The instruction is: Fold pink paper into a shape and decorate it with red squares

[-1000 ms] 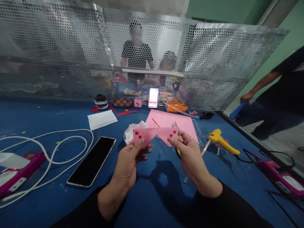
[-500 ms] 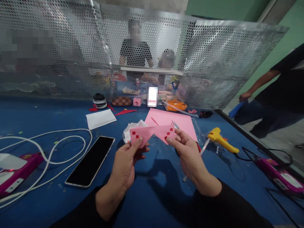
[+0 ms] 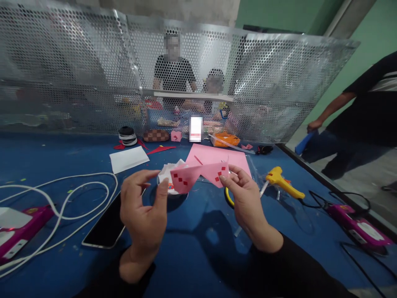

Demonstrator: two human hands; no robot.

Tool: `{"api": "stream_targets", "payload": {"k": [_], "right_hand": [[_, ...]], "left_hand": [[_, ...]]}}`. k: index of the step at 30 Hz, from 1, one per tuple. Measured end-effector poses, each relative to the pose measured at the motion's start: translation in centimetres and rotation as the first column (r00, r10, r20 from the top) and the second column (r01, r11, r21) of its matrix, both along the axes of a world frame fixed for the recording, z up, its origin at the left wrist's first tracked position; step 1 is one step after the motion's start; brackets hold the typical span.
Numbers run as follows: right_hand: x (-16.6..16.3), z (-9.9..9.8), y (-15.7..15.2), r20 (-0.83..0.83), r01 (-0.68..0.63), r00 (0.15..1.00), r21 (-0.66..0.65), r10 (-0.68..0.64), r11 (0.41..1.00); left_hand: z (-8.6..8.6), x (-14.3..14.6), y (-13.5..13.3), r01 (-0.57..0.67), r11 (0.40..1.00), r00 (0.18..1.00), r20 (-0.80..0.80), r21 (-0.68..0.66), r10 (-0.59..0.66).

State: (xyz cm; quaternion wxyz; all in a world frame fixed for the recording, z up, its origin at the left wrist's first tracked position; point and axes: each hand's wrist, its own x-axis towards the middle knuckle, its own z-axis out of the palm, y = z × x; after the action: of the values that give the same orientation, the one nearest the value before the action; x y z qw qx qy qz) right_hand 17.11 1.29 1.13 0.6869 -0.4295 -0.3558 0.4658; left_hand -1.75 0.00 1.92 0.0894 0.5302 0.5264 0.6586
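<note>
A pink paper cut-out (image 3: 186,176), shaped like a bow with small dark red squares on both wings, is held up above the blue table. My right hand (image 3: 245,198) pinches its right wing between thumb and fingers. Just left of the other wing, my left hand (image 3: 142,207) has thumb and fingers apart, with nothing between them. Behind the cut-out sits a round container (image 3: 161,176) with white paper in it, partly covered. A larger pink sheet (image 3: 229,155) lies farther back. Beside my right hand a yellow ring-shaped handle (image 3: 228,198) shows, partly hidden.
At right lies a yellow glue gun (image 3: 285,184), near a magenta power strip (image 3: 356,223). A phone (image 3: 105,223), white cable (image 3: 105,182) and another magenta strip (image 3: 25,227) are at left. A perforated metal screen (image 3: 263,78) stands behind, with people beyond it.
My left hand has let go of the cut-out's left wing and moved left, its fingers spreading. The right hand still holds the other wing. The view has shifted slightly.
</note>
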Motion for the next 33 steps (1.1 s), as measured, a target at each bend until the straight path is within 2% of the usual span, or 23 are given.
{"api": "stream_targets", "payload": {"k": [2,3,5,8,11,15,17,20,24,26,29,33], "right_hand": [[-0.1,-0.2,-0.2,0.037,-0.036,0.999,0.017,0.035,0.999],[-0.2,-0.3,-0.3,0.054,-0.055,0.997,0.023,0.053,0.998],[-0.3,-0.4,-0.5,0.08,-0.09,0.993,0.024,0.088,0.996],[-0.3,-0.5,-0.6,0.092,-0.125,0.988,0.01,0.124,0.992],[-0.1,-0.2,-0.4,0.108,-0.209,0.972,-0.013,0.209,0.978],[0.3,0.4,-0.3,0.278,-0.452,0.849,-0.058,0.449,0.89],[0.5,0.4,-0.3,0.376,-0.484,0.796,-0.075,0.474,0.872],[0.8,0.2,-0.3,0.437,-0.413,0.81,-0.047,0.39,0.91],[1.4,-0.3,0.3,0.491,-0.21,0.856,0.04,0.164,0.977],[1.7,-0.5,0.6,0.551,-0.113,0.833,0.074,0.054,0.991],[1.9,-0.8,0.7,0.707,-0.091,0.708,0.097,-0.005,0.991],[1.1,-1.4,0.3,0.864,-0.183,0.503,0.118,-0.01,0.976]], "left_hand": [[1.1,-0.2,0.3,0.073,0.996,0.944,-0.325,0.058,-0.05],[1.6,-0.2,0.6,0.138,0.99,0.9,-0.42,0.027,-0.114],[2.4,-0.2,1.4,0.247,0.966,0.835,-0.487,-0.083,-0.255],[3.2,-0.3,2.6,0.35,0.889,0.777,-0.439,-0.294,-0.451],[3.8,-0.8,3.3,0.375,0.802,0.718,-0.401,-0.466,-0.569],[4.5,-2.0,3.3,0.403,0.701,0.701,-0.294,-0.589,-0.65],[4.6,-2.7,3.3,0.432,0.661,0.718,-0.209,-0.613,-0.663],[4.8,-4.0,3.6,0.437,0.644,0.755,-0.133,-0.627,-0.642],[5.4,-6.4,4.8,0.281,0.733,0.823,-0.238,-0.619,-0.517],[6.0,-8.0,6.0,0.206,0.744,0.826,-0.295,-0.635,-0.48],[7.1,-10.2,8.7,0.133,0.763,0.812,-0.372,-0.633,-0.45],[8.6,-12.2,14.2,0.0,0.746,0.735,-0.505,-0.666,-0.451]]}}
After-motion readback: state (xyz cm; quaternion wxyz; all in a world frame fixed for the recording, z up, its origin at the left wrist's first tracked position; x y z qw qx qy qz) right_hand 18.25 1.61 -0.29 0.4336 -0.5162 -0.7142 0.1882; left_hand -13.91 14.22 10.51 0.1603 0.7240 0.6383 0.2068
